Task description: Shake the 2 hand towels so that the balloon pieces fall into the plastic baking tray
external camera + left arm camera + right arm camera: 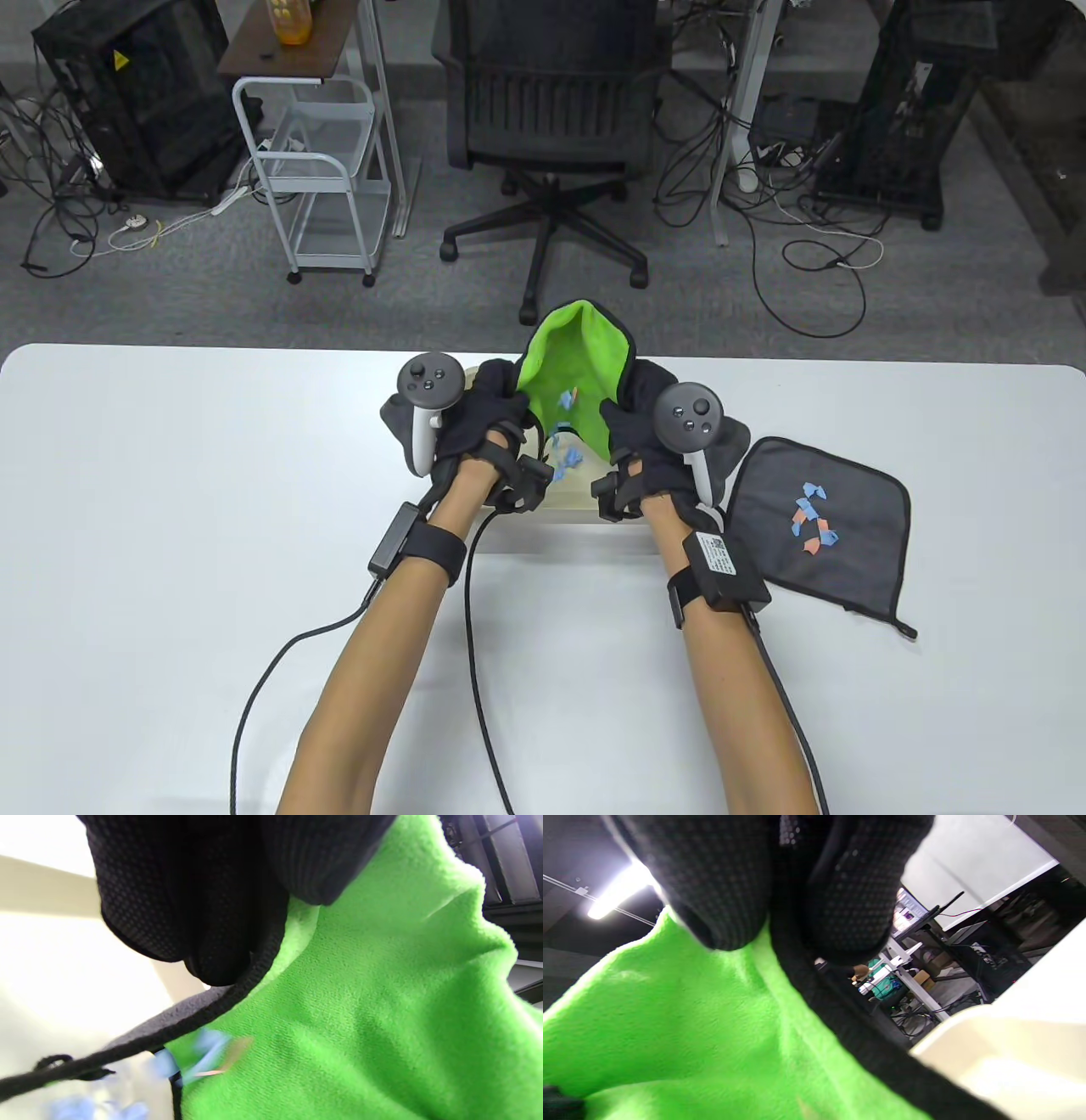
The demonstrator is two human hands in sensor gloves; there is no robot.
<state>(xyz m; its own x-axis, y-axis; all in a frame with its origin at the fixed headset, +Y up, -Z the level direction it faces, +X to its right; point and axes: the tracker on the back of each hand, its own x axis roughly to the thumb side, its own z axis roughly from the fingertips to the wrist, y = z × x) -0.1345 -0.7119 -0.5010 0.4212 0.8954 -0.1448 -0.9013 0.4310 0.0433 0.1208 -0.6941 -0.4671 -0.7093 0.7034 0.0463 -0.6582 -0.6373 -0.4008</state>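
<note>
A green hand towel [577,365] with a black hem is held up, folded into a trough, over the cream plastic baking tray [570,503]. My left hand [488,407] grips its left edge and my right hand [632,429] grips its right edge. Blue and orange balloon pieces [564,399] slide down the green face, and more pieces [567,458] lie in the tray. In the left wrist view my gloved fingers [220,942] pinch the hem beside blurred pieces [208,1056]. The right wrist view shows fingers [840,899] on the green towel [670,1027]. A grey hand towel [814,526] lies flat to the right, with balloon pieces [813,518] on it.
The tray sits mid-table, mostly hidden by my hands. The white table [170,509] stretches to both sides. Cables [475,662] run from my wrists to the near edge. An office chair [551,127] stands beyond the far edge.
</note>
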